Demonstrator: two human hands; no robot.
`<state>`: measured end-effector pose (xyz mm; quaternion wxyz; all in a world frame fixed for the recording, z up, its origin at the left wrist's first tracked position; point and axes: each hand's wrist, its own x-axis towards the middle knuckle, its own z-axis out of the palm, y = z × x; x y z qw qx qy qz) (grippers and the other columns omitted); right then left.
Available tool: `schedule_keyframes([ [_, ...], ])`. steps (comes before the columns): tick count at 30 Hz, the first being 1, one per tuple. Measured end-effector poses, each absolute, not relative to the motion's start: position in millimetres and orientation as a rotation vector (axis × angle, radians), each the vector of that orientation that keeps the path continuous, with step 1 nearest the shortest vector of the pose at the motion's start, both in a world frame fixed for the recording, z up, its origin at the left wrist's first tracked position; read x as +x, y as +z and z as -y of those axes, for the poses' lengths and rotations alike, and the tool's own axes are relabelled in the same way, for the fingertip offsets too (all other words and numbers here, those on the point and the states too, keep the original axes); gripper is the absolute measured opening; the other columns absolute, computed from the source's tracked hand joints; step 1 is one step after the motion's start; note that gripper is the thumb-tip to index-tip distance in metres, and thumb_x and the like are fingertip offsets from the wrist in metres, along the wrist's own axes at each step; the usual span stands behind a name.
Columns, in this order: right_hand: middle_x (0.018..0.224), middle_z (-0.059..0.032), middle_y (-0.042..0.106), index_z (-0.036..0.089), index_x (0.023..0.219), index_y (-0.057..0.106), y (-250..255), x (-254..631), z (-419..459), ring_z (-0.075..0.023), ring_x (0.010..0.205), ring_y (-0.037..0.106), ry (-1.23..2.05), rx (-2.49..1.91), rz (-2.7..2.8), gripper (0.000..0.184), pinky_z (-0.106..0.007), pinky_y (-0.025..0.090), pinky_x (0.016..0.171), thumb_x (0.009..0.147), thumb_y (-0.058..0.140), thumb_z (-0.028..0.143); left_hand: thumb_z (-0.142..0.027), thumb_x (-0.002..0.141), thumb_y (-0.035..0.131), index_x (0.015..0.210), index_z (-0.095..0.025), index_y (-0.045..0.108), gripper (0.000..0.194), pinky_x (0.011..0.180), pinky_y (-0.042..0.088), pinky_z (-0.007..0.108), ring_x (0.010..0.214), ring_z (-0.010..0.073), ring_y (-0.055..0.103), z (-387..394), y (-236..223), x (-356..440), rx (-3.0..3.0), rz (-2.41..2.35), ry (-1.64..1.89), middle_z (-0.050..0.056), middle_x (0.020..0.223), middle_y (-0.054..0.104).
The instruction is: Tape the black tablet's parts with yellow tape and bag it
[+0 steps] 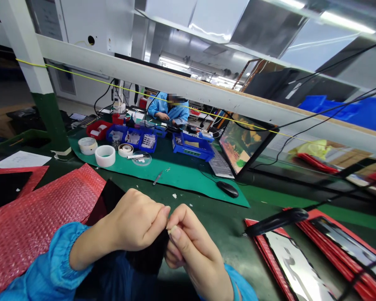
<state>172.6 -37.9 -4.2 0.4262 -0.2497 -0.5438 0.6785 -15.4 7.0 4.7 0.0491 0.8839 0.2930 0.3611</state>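
Note:
My left hand (pixel 134 219) is closed, its thumb and bent fingers pressed together. Against it, thumb to fingertip, my right hand (pixel 191 244) pinches as well. Between the fingertips shows a tiny pale bit, too small to name. Beneath both hands lies a dark glossy panel (pixel 109 196), partly hidden by my left hand and wrist. To the left is red bubble wrap (pixel 50 209). A few white scraps (pixel 174 195) lie on the dark green bench beyond my fingers, and tweezers (pixel 158 177) rest on the green mat (pixel 188 177).
Tape rolls (pixel 105 156), blue bins (pixel 192 146) and a red bin (pixel 98 129) stand at the mat's back. A mouse (pixel 227 189) and monitor (pixel 246 142) are right. A black-handled tool (pixel 275 221) hangs over red-wrapped panels (pixel 294 263). A co-worker (pixel 169 109) sits opposite.

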Motion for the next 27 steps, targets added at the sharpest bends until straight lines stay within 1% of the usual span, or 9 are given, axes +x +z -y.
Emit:
schedule_keyframes([
  [5,0.06,0.0119,0.037,0.023,0.095,0.047,1.4,169.3,35.8,-0.0045,0.048,0.026,1.84,-0.567,1.239,0.036,-0.016,0.03,0.049,0.105,0.067,0.052,-0.019,0.106,0.037,0.062,-0.021,0.048,0.046,0.052,0.029,0.034,0.043,0.0144,0.048,-9.1,4.2,-14.1,2.653,-0.83,1.093,-0.002,0.051,0.055],
  [10,0.059,0.0125,0.039,0.023,0.095,0.048,0.9,168.2,34.5,-0.0034,0.045,0.026,1.891,-0.554,1.179,0.036,-0.016,0.033,0.048,0.104,0.07,0.051,-0.018,0.106,0.037,0.064,-0.022,0.048,0.043,0.052,0.029,0.034,0.042,0.0138,0.048,-9.9,2.7,-14.0,2.618,-0.778,1.097,-0.002,0.052,0.056],
  [15,0.057,0.013,0.039,0.023,0.096,0.048,-6.3,165.6,32.4,-0.0034,0.042,0.026,1.837,-0.493,1.18,0.033,-0.014,0.033,0.043,0.105,0.068,0.049,-0.016,0.105,0.036,0.064,-0.022,0.045,0.042,0.052,0.03,0.033,0.042,0.0135,0.047,-9.6,1.6,-12.9,2.592,-0.734,1.107,-0.003,0.052,0.055],
  [19,0.055,0.0126,0.041,0.022,0.095,0.049,-5.1,163.1,32.0,-0.0038,0.041,0.027,1.759,-0.501,1.224,0.036,-0.015,0.032,0.043,0.104,0.068,0.052,-0.014,0.104,0.036,0.064,-0.023,0.043,0.042,0.052,0.032,0.033,0.043,0.0136,0.048,-10.5,0.2,-11.8,2.58,-0.719,1.111,-0.002,0.052,0.055],
  [22,0.055,0.0126,0.041,0.022,0.096,0.051,-4.8,161.9,32.3,-0.004,0.042,0.029,1.714,-0.512,1.236,0.035,-0.015,0.032,0.043,0.104,0.068,0.051,-0.014,0.104,0.037,0.063,-0.023,0.043,0.042,0.053,0.032,0.033,0.043,0.0137,0.048,-11.4,-1.0,-11.9,2.575,-0.721,1.121,-0.002,0.052,0.054],
  [27,0.057,0.0116,0.042,0.021,0.097,0.052,-5.0,162.4,33.3,-0.004,0.044,0.031,1.662,-0.54,1.267,0.033,-0.015,0.026,0.044,0.105,0.067,0.049,-0.016,0.106,0.036,0.063,-0.023,0.042,0.044,0.052,0.032,0.033,0.043,0.0138,0.046,-12.2,-2.9,-12.6,2.57,-0.698,1.119,-0.002,0.051,0.053],
])
